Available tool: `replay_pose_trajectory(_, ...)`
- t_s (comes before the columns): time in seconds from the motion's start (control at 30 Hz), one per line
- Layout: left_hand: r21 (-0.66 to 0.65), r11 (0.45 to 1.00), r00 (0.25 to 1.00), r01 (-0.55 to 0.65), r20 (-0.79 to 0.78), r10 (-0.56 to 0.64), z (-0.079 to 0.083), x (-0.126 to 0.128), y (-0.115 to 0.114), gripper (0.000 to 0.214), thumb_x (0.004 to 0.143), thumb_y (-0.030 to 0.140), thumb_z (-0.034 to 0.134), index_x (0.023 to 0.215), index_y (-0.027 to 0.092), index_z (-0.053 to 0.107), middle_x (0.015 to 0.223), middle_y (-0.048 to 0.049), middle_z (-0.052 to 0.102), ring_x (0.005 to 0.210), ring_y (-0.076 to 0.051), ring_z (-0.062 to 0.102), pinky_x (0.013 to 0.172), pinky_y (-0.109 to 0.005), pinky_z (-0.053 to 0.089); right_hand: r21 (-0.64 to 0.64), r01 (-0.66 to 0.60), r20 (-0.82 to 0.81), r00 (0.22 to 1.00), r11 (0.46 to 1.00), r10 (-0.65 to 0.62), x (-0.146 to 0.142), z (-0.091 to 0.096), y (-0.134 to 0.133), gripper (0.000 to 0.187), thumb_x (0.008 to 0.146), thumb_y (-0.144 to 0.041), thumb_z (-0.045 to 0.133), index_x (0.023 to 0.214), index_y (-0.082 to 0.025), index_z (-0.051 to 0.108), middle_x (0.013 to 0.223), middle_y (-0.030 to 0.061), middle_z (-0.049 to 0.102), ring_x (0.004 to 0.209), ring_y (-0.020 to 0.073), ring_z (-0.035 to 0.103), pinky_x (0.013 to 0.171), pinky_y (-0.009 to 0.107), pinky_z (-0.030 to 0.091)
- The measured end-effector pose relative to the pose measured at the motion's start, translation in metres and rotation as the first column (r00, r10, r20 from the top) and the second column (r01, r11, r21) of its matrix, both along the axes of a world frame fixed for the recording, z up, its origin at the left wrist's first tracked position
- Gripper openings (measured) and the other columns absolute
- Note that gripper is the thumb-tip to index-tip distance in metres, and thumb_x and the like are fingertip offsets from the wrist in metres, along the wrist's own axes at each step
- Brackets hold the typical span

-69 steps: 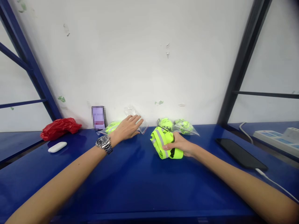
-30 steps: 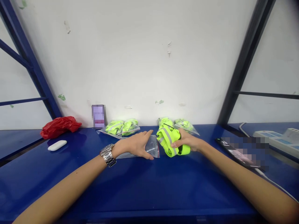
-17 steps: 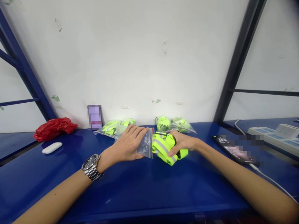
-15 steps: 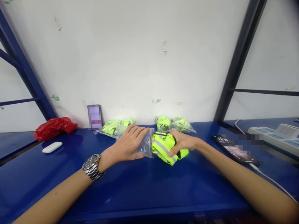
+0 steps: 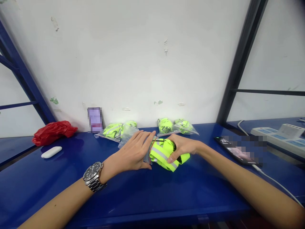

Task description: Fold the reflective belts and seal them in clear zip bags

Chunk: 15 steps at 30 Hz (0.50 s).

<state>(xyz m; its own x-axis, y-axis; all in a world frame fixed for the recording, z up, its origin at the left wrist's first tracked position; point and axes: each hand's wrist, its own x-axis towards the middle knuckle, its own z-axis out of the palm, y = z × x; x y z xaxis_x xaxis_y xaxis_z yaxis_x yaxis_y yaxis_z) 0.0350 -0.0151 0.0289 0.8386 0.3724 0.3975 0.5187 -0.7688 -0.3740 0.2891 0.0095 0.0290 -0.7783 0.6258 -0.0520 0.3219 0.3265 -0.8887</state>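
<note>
My right hand [image 5: 182, 147] is closed around a folded neon-yellow reflective band [image 5: 162, 155] with grey stripes, in the middle of the blue shelf [image 5: 143, 194]. My left hand [image 5: 133, 154], a metal watch on its wrist, pinches the mouth of a clear zip bag [image 5: 127, 135] right against the band's left end. The bag's red-lined opening touches the band; most of the bag is hidden behind my left hand.
Bagged neon bands lie by the wall at centre-left [image 5: 114, 130] and centre-right [image 5: 176, 126]. A red plastic bag [image 5: 53, 131] and a white oval case [image 5: 51, 152] sit left. A phone [image 5: 235, 151] on a cable and a power strip [image 5: 278, 133] are at the right.
My left hand fetched the clear bag from the wall and brought it to the band. Both hands have drawn together, and the bag's mouth now meets the band's end.
</note>
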Motion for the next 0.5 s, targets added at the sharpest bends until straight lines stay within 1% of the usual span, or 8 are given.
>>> replay_pose_trajectory(0.07,0.005,1.0,1.0,-0.018,-0.002,0.018,-0.001,0.0,0.002,0.106,0.067,0.049,0.076,0.143,0.001,0.019,0.136,-0.0282,0.043,0.126,-0.038,0.042,0.103,-0.049,0.04,0.002,-0.007,-0.005,1.0,1.0,0.007,0.0,0.0,0.0,0.043,0.058,-0.037,0.083,0.09,-0.012,0.069,0.087,0.0062,0.069,0.072,0.0163,0.062,0.064,0.027,0.052)
replay_pose_trajectory(0.13,0.016,1.0,1.0,-0.023,-0.004,0.023,0.001,-0.002,0.004,0.092,0.071,0.045,0.072,0.139,0.002,0.026,0.135,-0.0282,0.044,0.126,-0.038,0.043,0.101,-0.048,0.041,0.004,-0.002,-0.016,1.0,1.0,0.002,-0.001,0.0,0.0,0.043,0.057,-0.036,0.083,0.09,-0.012,0.069,0.086,0.006,0.069,0.072,0.0161,0.062,0.063,0.027,0.052)
replay_pose_trajectory(0.23,0.02,0.999,0.999,-0.036,0.017,0.036,0.005,-0.005,0.008,0.078,0.075,0.047,0.065,0.134,0.007,0.034,0.132,-0.0234,0.05,0.121,-0.036,0.048,0.099,-0.051,0.041,-0.01,0.013,-0.023,1.0,1.0,-0.013,0.0,0.0,-0.001,0.042,0.058,-0.035,0.084,0.09,-0.012,0.069,0.088,0.0064,0.07,0.074,0.0171,0.063,0.064,0.027,0.052)
replay_pose_trajectory(0.3,0.01,0.998,0.997,-0.063,0.037,0.063,0.008,-0.008,0.008,0.074,0.077,0.051,0.063,0.132,0.009,0.037,0.129,-0.021,0.053,0.117,-0.035,0.051,0.098,-0.051,0.041,-0.028,0.012,-0.018,1.0,1.0,-0.013,0.0,0.002,-0.001,0.041,0.058,-0.034,0.084,0.09,-0.013,0.068,0.091,0.0069,0.07,0.077,0.0183,0.064,0.067,0.029,0.053)
replay_pose_trajectory(0.37,0.017,0.996,0.995,-0.082,0.05,0.081,0.01,-0.009,0.007,0.074,0.077,0.052,0.061,0.131,0.009,0.038,0.128,-0.0205,0.054,0.117,-0.035,0.051,0.098,-0.051,0.04,-0.038,0.012,-0.019,1.0,0.999,-0.013,0.001,0.003,-0.002,0.041,0.058,-0.034,0.084,0.09,-0.013,0.068,0.091,0.0066,0.069,0.079,0.0189,0.064,0.069,0.03,0.053)
replay_pose_trajectory(0.5,0.103,0.994,0.999,-0.041,0.038,0.037,0.01,-0.006,0.001,0.073,0.078,0.049,0.059,0.133,0.008,0.035,0.13,-0.0213,0.053,0.119,-0.035,0.05,0.102,-0.053,0.035,-0.01,0.001,-0.016,1.0,1.0,-0.001,0.0,0.005,-0.003,0.041,0.059,-0.034,0.084,0.09,-0.013,0.067,0.089,0.0058,0.068,0.078,0.0177,0.062,0.069,0.029,0.052)
